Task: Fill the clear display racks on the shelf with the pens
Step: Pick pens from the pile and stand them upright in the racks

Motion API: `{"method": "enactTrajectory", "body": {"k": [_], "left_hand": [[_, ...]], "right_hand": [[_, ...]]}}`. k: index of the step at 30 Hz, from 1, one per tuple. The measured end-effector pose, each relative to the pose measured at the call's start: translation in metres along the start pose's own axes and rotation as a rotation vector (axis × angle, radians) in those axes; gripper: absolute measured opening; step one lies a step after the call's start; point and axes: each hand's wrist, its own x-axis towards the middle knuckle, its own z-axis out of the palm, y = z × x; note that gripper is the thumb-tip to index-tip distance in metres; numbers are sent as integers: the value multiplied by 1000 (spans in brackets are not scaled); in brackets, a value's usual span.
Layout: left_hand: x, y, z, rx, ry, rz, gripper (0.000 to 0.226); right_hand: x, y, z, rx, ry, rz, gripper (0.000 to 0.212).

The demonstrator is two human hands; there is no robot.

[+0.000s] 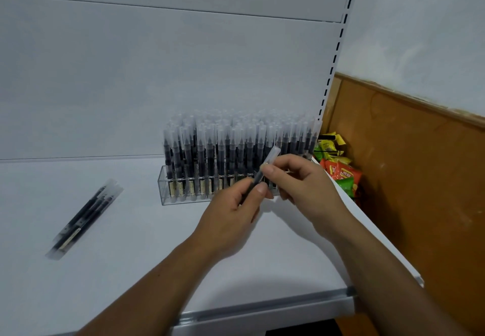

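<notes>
Both hands, the left hand (pixel 231 212) and right hand (pixel 301 180), pinch one pen (pixel 265 170) before the full clear rack (pixel 168 186) on the shelf (pixel 131 257).

Shelf (pixel 131 243) lies bare at 6 o'clock; the packed rack (pixel 168 188) blocks 1 o'clock, loose pens (pixel 84 217) 9 o'clock.

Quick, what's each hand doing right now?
Left hand: closed on the pen, at its lower, dark end.
Right hand: closed on the same pen, higher up, near its clear cap.
</notes>
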Motion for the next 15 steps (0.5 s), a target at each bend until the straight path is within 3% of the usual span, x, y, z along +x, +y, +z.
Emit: {"method": "enactTrajectory", "body": {"k": [4, 7, 11, 15], "left_hand": [[-2, 1, 0, 376, 144, 101, 34], [-3, 3, -5, 617, 259, 223, 38], [-4, 0, -8, 841, 272, 236, 44], [-4, -4, -7, 966, 222, 213, 44]], "right_hand": [[2, -5, -9, 121, 12, 35, 23], [11, -9, -27, 181, 200, 50, 18], [26, -10, -51, 44, 451, -66, 12], [40, -7, -59, -170, 473, -138, 12]]}}
